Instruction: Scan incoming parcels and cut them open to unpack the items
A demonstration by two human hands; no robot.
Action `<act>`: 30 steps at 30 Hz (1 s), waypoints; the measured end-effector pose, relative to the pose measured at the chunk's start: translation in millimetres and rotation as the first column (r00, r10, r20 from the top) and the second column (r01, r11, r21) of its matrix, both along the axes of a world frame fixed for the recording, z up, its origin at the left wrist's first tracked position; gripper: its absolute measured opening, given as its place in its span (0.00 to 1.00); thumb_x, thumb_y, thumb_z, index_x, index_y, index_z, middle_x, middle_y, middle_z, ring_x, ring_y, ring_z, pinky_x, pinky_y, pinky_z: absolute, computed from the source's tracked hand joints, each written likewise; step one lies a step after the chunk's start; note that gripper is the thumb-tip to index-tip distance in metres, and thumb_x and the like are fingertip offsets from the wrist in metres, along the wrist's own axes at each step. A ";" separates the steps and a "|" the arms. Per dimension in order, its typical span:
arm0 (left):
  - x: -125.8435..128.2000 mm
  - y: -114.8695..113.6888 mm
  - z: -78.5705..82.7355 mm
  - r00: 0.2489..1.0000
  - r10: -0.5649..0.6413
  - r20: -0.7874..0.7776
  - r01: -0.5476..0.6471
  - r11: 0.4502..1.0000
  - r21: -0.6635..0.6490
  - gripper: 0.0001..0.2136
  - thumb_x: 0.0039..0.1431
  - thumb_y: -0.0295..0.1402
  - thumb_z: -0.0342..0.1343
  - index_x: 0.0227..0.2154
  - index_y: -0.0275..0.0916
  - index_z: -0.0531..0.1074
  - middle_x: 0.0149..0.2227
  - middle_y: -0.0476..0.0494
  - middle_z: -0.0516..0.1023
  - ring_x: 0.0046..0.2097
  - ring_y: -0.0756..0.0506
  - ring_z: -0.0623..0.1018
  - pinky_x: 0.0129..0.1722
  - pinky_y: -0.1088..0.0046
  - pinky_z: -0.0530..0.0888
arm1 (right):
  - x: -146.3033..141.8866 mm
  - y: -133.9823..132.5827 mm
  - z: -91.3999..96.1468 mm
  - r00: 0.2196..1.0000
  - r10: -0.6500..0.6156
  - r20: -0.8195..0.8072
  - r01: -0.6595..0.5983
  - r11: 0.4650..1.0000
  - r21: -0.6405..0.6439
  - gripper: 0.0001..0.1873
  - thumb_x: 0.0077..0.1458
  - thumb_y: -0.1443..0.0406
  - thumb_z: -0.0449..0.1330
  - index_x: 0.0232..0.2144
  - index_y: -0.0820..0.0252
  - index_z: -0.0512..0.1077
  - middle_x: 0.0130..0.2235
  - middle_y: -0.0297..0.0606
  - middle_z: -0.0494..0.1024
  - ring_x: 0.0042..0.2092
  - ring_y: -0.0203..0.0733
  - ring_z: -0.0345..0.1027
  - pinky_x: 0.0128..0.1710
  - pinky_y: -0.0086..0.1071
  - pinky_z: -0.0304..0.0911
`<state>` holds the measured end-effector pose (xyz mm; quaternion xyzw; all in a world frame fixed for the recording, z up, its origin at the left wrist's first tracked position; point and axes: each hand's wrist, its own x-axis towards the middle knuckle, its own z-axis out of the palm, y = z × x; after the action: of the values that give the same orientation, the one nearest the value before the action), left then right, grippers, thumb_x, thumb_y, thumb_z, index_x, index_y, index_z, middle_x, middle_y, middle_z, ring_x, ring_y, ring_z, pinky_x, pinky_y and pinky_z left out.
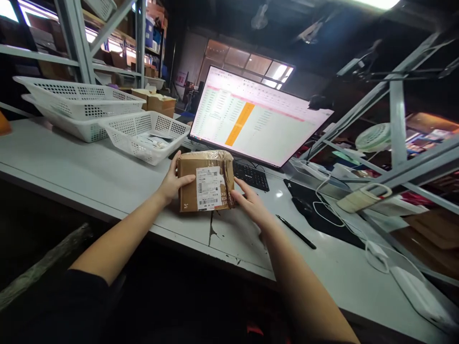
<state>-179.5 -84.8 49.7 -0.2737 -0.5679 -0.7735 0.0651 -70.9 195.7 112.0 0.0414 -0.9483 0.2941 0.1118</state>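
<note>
A small brown cardboard parcel (190, 188) with a white shipping label and clear tape stands tilted on the white table (71, 167), label facing me. My left hand (171, 184) grips its left edge, thumb lying across the front. My right hand (251, 203) presses against the parcel's right side with the fingers stretched out. Both forearms reach in from the lower edge of the view.
Behind the parcel are a black keyboard (251, 176) and a lit monitor (254, 119) showing a spreadsheet. White mesh baskets (147, 134) stand at the left. A black pen (296, 231), a mouse on a dark mat (304, 208), white cables and metal shelving are to the right.
</note>
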 end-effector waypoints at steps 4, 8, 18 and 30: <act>1.6 -1.0 -7.1 0.998 0.025 -0.064 -0.027 0.999 -0.027 0.47 0.51 0.47 0.71 0.70 0.57 0.53 0.70 0.43 0.61 0.68 0.30 0.65 0.68 0.44 0.66 | 16.5 42.8 -7.6 0.952 -0.307 0.003 0.301 0.937 0.175 0.46 0.59 0.45 0.58 0.72 0.62 0.57 0.71 0.56 0.58 0.69 0.64 0.58 0.67 0.55 0.57; 4.0 -3.5 -5.6 0.995 0.045 -0.094 -0.048 0.999 -0.025 0.48 0.49 0.49 0.72 0.70 0.56 0.53 0.71 0.43 0.60 0.70 0.29 0.62 0.71 0.44 0.61 | 23.0 54.6 -12.2 0.859 -0.356 0.368 0.390 0.921 -0.019 0.58 0.57 0.48 0.61 0.76 0.60 0.35 0.61 0.58 0.72 0.43 0.54 0.79 0.41 0.46 0.75; 7.7 -2.4 -5.8 0.977 0.111 -0.180 -0.117 0.993 -0.024 0.47 0.51 0.54 0.69 0.70 0.51 0.55 0.71 0.41 0.60 0.72 0.29 0.59 0.72 0.46 0.58 | 85.7 5.2 7.1 0.942 -0.325 0.086 0.296 0.924 0.242 0.53 0.59 0.44 0.58 0.75 0.60 0.44 0.43 0.47 0.80 0.40 0.58 0.77 0.47 0.51 0.70; 8.5 -2.1 -10.1 0.960 0.178 -0.218 -0.197 0.978 -0.070 0.46 0.55 0.54 0.67 0.71 0.52 0.52 0.72 0.40 0.59 0.72 0.31 0.60 0.71 0.50 0.60 | 153.9 -52.5 6.1 0.993 -0.118 0.031 0.117 0.993 0.025 0.48 0.63 0.46 0.56 0.76 0.54 0.43 0.51 0.47 0.80 0.50 0.57 0.77 0.48 0.45 0.70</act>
<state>-171.0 -86.9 39.5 -0.3015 -0.6157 -0.7040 0.1854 82.9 143.2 118.1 -0.0179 -0.9541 0.2768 0.1130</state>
